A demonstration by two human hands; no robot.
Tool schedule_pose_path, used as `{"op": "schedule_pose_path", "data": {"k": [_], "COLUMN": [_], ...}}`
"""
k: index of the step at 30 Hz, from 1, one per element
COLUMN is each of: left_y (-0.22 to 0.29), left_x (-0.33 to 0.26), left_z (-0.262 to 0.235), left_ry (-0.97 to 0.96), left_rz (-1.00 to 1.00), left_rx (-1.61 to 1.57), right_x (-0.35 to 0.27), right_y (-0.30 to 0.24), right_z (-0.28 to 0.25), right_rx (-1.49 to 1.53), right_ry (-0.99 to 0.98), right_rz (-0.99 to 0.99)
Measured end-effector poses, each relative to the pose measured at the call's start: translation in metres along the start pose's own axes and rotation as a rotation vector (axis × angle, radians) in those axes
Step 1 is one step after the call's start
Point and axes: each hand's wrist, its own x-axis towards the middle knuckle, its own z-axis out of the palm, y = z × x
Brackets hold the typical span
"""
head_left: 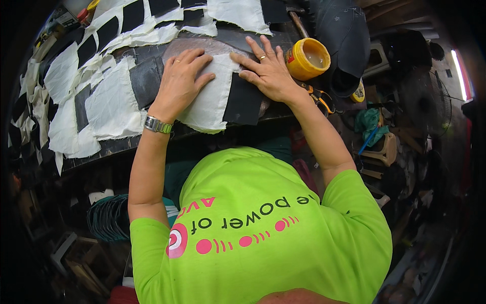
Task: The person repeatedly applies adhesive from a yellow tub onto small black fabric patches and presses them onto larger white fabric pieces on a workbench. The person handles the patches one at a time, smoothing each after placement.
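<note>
A piece of white cloth (209, 104) with frayed edges lies over a black rectangular sheet (245, 103), which shows along its right side. Both rest partly on a smooth, brownish slab (185, 46) at the table's near edge. My left hand (183, 83), with a watch on its wrist, presses on the cloth's left edge, its fingers extended and slightly bent. On the right, my right hand (267, 72) lies with fingers spread, index finger and thumb at the cloth's upper right and the black sheet's top. Neither hand grips anything.
A yellow tub (294, 62) of pale liquid stands right of my right hand. Orange-and-black scissors (320, 98) lie below it, and a wooden handle (298, 24) behind it. Rows of white cloth pieces (112, 104) and black pieces (133, 16) cover the table's left and far sides.
</note>
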Motion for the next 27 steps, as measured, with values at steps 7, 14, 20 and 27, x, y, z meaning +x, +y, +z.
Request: {"op": "schedule_pose_path", "data": {"k": [7, 14, 20, 27], "left_y": [-0.004, -0.006, -0.012, -0.043], "left_x": [0.009, 0.035, 0.043, 0.064], "left_z": [-0.003, 0.000, -0.001, 0.004], "left_ry": [-0.049, -0.090, 0.177, 0.312], "left_rz": [-0.040, -0.199, -0.177, -0.226], "left_rx": [-0.063, -0.157, -0.412, -0.358], "right_x": [0.000, 0.008, 0.012, 0.006], "right_y": [0.009, 0.012, 0.002, -0.021], "right_z": [0.010, -0.003, -0.029, -0.031], "right_rx": [0.023, 0.232, 1.208, 0.703], "right_ry": [0.099, -0.114, 0.142, 0.219], "right_rz": [-0.088, -0.187, -0.100, -0.357]}}
